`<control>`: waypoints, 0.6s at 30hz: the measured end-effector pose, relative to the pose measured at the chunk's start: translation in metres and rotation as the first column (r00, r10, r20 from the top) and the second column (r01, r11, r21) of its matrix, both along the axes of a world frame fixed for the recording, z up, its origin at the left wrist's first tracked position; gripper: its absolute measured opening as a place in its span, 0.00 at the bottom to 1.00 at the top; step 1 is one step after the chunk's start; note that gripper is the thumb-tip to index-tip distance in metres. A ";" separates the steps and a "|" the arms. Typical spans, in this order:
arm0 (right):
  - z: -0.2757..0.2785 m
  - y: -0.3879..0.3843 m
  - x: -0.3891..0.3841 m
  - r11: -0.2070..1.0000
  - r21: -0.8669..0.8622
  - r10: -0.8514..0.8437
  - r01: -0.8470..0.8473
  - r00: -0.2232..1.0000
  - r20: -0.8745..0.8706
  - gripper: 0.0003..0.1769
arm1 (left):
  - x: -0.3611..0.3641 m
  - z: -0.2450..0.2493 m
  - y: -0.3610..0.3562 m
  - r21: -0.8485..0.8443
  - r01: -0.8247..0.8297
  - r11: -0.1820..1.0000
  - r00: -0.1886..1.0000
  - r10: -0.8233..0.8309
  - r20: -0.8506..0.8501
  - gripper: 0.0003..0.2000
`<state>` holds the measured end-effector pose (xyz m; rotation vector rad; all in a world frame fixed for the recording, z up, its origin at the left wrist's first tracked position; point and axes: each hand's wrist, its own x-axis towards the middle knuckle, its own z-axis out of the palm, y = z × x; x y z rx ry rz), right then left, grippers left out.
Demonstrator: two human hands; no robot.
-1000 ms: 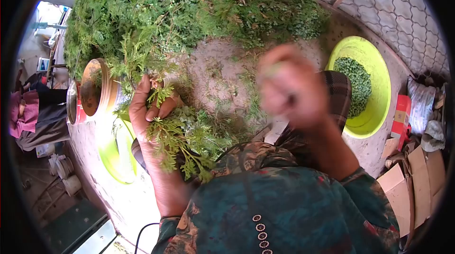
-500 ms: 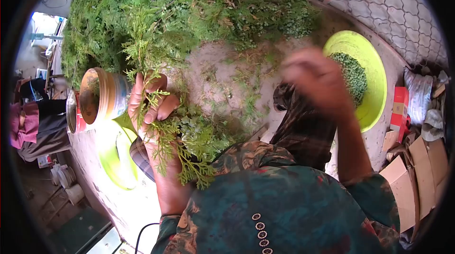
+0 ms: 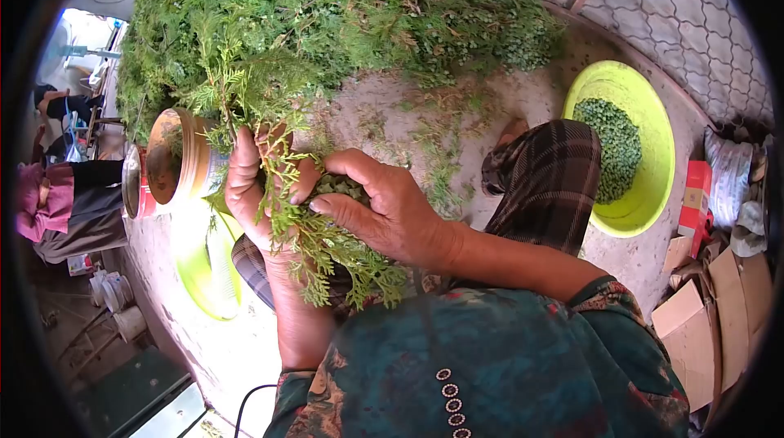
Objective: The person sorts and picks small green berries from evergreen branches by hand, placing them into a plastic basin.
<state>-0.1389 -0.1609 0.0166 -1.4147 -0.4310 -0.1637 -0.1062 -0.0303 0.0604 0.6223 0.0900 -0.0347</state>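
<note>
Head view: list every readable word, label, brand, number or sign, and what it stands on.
No text can be read.
Red box at right: any print too small.
Tan tub at left: any print on its side too blurred.
Yellow bowl at right: no writing seen.

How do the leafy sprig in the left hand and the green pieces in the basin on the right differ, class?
The leafy sprig branches into feathery leaves; the green pieces are small, compact bits. The sprig is held in the left hand; the pieces lie heaped in the yellow-green basin. The sprig looks brighter and yellower; the pieces look duller. Both are green.
</note>
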 end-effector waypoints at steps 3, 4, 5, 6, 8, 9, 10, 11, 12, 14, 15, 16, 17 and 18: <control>0.006 -0.005 0.003 0.995 -0.096 0.027 -0.026 1.000 0.001 0.19 | -0.006 -0.005 0.007 0.149 0.054 0.987 0.999 -0.055 0.000 0.17; 0.005 -0.008 0.000 0.993 -0.121 0.011 -0.011 1.000 0.001 0.22 | -0.012 -0.022 0.013 0.323 -0.090 0.942 0.996 0.089 0.018 0.18; 0.004 -0.009 0.001 0.993 -0.117 0.017 -0.011 0.998 0.054 0.24 | -0.019 -0.037 0.019 0.495 -0.216 0.841 0.973 0.230 0.035 0.19; 0.000 -0.011 0.004 0.990 -0.098 0.106 -0.103 0.994 0.024 0.28 | -0.016 -0.052 0.040 0.865 -0.236 0.443 0.972 0.101 0.214 0.25; -0.001 -0.011 0.010 0.978 -0.203 0.057 -0.034 0.992 0.108 0.23 | -0.016 -0.040 0.015 0.813 -0.228 0.535 0.970 0.198 0.141 0.18; -0.010 -0.013 0.010 0.977 -0.167 0.130 -0.131 0.991 -0.016 0.19 | -0.014 -0.030 0.008 0.723 -0.182 0.666 0.977 0.203 0.058 0.14; -0.020 -0.013 0.012 0.978 -0.147 0.149 -0.149 0.989 -0.012 0.18 | -0.012 -0.023 0.005 0.662 -0.166 0.731 0.978 0.206 0.018 0.11; -0.026 -0.012 0.014 0.978 -0.141 0.150 -0.153 0.988 -0.031 0.17 | -0.013 0.007 0.004 0.288 0.054 0.956 0.991 -0.015 -0.134 0.10; -0.027 -0.011 0.015 0.975 -0.136 0.176 -0.176 0.984 -0.007 0.17 | -0.013 0.013 0.003 0.298 0.022 0.954 0.994 0.012 -0.112 0.10; -0.027 -0.016 0.012 0.964 -0.246 0.118 -0.106 0.993 0.032 0.16 | -0.011 0.009 -0.007 0.225 -0.069 0.972 0.966 0.122 -0.230 0.11; -0.025 -0.017 0.011 0.963 -0.247 0.122 -0.111 0.992 0.033 0.16 | -0.012 0.007 -0.006 0.224 -0.074 0.972 0.965 0.126 -0.229 0.11; -0.021 -0.018 0.009 0.964 -0.219 0.157 -0.152 0.988 0.005 0.16 | -0.014 0.006 -0.003 0.251 -0.037 0.967 0.963 0.101 -0.250 0.11; -0.019 -0.021 0.012 0.963 -0.188 0.191 -0.192 0.981 -0.023 0.16 | -0.011 0.006 -0.004 0.278 0.002 0.960 0.959 0.077 -0.273 0.11; -0.020 -0.021 0.013 0.951 -0.254 0.197 -0.177 0.979 0.055 0.17 | -0.012 0.009 -0.005 0.289 -0.006 0.957 0.954 0.092 -0.286 0.11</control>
